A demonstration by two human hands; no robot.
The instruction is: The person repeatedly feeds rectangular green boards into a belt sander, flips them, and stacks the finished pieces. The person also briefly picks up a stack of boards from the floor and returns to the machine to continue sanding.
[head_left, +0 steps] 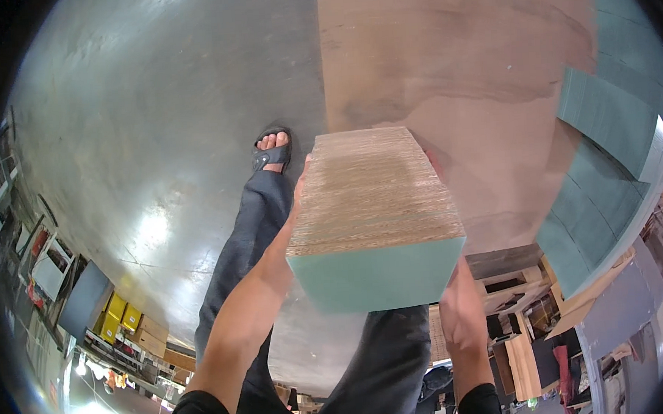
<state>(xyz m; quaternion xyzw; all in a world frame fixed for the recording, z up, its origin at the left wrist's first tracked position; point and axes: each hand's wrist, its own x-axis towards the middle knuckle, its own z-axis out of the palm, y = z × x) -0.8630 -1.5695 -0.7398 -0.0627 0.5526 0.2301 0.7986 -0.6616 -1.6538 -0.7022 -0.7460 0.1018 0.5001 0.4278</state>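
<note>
A thick stack of green-faced boards is held out in front of my body, its brown, layered edges turned up and a smooth pale green face toward me. Along its left side, my left hand grips the stack, with most of the fingers hidden by the boards. On the opposite side my right hand shows only as a sliver past the edge. Both forearms reach up from below and flank the stack, which I carry between the two hands.
Green boards lie in rows and piles at the right. Grey floor meets a brown floor area ahead. My sandalled foot is forward, left of the stack. Yellow boxes stand at lower left, wooden shelving at lower right.
</note>
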